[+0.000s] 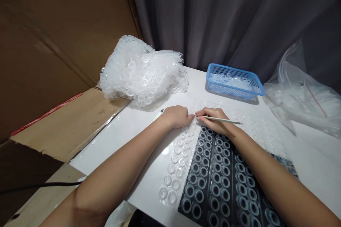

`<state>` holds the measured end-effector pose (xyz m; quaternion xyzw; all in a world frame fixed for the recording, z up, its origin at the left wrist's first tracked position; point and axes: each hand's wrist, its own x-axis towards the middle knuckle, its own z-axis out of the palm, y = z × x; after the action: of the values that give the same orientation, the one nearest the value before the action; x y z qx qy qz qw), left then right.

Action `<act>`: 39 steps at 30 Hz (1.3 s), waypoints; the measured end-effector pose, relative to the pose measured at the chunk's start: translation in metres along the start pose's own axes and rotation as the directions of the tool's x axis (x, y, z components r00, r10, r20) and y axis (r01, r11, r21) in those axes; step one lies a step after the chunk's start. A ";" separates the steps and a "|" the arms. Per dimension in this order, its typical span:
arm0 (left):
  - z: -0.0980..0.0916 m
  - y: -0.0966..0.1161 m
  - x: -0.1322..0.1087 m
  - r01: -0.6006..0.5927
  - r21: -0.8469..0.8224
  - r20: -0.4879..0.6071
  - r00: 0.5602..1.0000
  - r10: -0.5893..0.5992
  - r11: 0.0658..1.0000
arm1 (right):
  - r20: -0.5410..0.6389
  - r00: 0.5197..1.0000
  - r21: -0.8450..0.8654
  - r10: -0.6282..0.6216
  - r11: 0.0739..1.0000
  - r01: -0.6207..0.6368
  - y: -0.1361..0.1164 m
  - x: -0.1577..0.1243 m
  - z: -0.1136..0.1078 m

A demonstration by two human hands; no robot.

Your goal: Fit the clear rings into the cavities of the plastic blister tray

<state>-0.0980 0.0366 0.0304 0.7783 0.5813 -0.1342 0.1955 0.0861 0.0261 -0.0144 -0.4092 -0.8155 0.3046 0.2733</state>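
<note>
My left hand [178, 116] is curled, its fingertips pressed on a clear plastic strip of round cups [178, 163] that lies on the white table [138, 131]. A thin pointed thing sticks out behind that hand; I cannot tell what it is. My right hand [215, 120] pinches a thin white stick [226, 120], its tip pointing left toward the left fingertips. Under my right forearm lies a black sheet [213, 181] covered with rows of clear round cups.
A heap of clear cup sheets [141, 72] sits at the back left. A blue mesh basket [234, 81] with small clear rings stands at the back. Clear plastic bags [303, 92] lie at the right. Brown cardboard [53, 60] walls the left side; a grey curtain hangs behind.
</note>
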 end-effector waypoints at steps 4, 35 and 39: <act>0.002 0.001 0.000 0.006 0.034 -0.023 1.000 -0.006 0.999 | 0.019 0.999 -0.086 -0.043 0.995 0.044 0.001 -0.002 0.001; 0.018 -0.004 0.021 0.065 -0.066 -0.295 0.952 -0.081 0.996 | -0.139 0.953 0.213 0.269 0.948 -0.237 0.006 0.010 -0.005; 0.019 -0.004 0.022 0.067 -0.063 -0.311 0.947 -0.084 0.996 | -0.146 0.951 0.208 0.274 0.948 -0.241 0.008 0.009 -0.004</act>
<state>-0.0953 0.0472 0.0035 0.7617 0.6376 -0.0015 0.1153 0.0878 0.0386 -0.0157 -0.5096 -0.6957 0.3767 0.3383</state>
